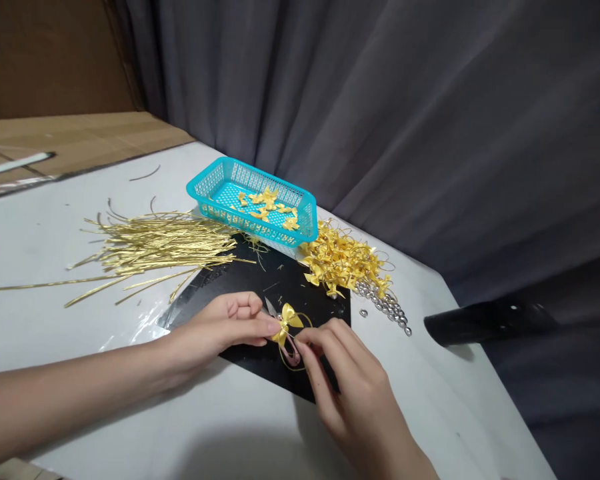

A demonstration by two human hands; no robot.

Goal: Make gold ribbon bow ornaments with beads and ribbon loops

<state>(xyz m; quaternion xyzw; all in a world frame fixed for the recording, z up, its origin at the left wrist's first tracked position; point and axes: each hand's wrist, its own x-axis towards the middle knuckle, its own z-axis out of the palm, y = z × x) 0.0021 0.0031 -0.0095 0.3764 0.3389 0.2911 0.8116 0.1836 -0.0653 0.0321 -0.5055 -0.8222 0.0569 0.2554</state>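
Over the black mat [325,317], my left hand [225,327] pinches a small yellow ribbon bow [290,316] between thumb and fingers. A thin gold cord loops out from the bow to the right. My right hand [347,373] is closed in a pinch on the cord, just right of the bow; its fingertips partly hide what they grip. Beneath the bow lies a pair of small scissors [293,360] with pink handles, its blades pointing up and left and partly covered by my left hand.
A blue plastic basket [207,183] holds several yellow bows. Left of it lies a bundle of gold cords [165,245]. To the right are a pile of corded yellow bows [345,260] and silver beads [393,310]. A black cylindrical object [455,325] reaches over the table's right edge.
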